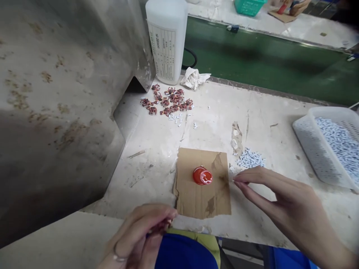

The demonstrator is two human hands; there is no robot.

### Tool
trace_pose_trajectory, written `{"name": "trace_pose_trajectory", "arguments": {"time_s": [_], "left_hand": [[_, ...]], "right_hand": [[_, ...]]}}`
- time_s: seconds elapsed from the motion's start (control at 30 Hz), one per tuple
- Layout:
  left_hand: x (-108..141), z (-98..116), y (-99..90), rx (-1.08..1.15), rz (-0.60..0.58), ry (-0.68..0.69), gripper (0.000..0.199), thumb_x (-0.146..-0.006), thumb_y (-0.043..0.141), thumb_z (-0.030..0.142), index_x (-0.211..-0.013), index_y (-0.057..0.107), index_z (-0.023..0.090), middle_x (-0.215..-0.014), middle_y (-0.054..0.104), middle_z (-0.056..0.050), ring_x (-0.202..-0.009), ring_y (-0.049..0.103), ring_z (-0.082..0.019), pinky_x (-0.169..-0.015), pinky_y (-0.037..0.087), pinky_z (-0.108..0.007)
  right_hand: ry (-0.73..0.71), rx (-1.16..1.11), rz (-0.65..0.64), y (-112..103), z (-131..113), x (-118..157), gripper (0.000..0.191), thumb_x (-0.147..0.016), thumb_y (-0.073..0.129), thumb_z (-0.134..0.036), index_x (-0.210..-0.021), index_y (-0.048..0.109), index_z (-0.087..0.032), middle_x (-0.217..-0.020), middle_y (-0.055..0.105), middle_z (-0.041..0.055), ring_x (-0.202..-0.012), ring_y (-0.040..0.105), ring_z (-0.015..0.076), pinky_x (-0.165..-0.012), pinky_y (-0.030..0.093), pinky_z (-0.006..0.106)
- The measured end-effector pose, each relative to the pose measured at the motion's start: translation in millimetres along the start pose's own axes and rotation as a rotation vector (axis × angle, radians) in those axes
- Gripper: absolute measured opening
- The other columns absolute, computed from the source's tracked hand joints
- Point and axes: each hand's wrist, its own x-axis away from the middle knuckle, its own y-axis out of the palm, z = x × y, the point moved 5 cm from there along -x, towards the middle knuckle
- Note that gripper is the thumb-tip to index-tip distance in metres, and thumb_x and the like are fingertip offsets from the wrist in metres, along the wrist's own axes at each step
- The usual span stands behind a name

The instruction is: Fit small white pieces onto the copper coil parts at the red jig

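Note:
My left hand (137, 237), with a ring on one finger, is closed around a small dark red figure (162, 226) at the table's front edge. My right hand (286, 205) is above the table to the right of a cardboard piece (190, 203); its thumb and index finger are pinched on a tiny whitish piece (234, 181). On the cardboard stands a small red cup (198, 175) with a glossy top. A pile of small pale blue pieces (250, 158) lies just beyond my right fingertips.
Several reddish-brown figures (175, 98) lie at the back near a large white bottle (168, 45) and a crumpled cloth (194, 78). A white basket (308, 149) of pale pieces stands right. Sheet metal (61, 93) fills the left. A green basket (248, 6) is farther back.

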Motion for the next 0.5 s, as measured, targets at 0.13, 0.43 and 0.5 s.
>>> {"name": "trace_pose_trajectory", "arguments": {"time_s": [0.13, 0.43, 0.5], "left_hand": [[-11, 0, 15.0, 0.013, -0.124, 0.049, 0.05, -0.099, 0.053, 0.0, -0.139, 0.067, 0.026, -0.1, 0.068, 0.0, -0.089, 0.068, -0.004, -0.082, 0.061, -0.009], [-19, -11, 10.1, 0.057, -0.251, 0.139, 0.042, -0.09, 0.063, -0.009, -0.123, 0.07, 0.015, -0.105, 0.069, -0.003, -0.1, 0.069, -0.007, -0.084, 0.063, -0.012], [-20, -12, 10.7, 0.029, -0.267, 0.133, 0.048, -0.091, 0.062, -0.008, -0.132, 0.069, 0.018, -0.106, 0.069, -0.003, -0.097, 0.069, -0.005, -0.082, 0.063, -0.01]], "right_hand": [[-0.077, -0.044, 0.013, 13, -19, -15, 0.015, -0.102, 0.062, -0.014, -0.106, 0.069, -0.027, -0.1, 0.076, 0.0013, -0.086, 0.075, 0.0151, -0.071, 0.061, 0.022], [-0.167, 0.019, 0.008, 20, -31, -24, 0.019, -0.102, 0.06, -0.01, -0.11, 0.071, -0.023, -0.104, 0.077, 0.0029, -0.087, 0.075, 0.0129, -0.076, 0.062, 0.021], [-0.173, 0.031, -0.003, 21, -31, -24, 0.019, -0.102, 0.06, -0.011, -0.112, 0.071, -0.023, -0.105, 0.077, 0.0028, -0.089, 0.075, 0.0131, -0.077, 0.062, 0.021]]}}
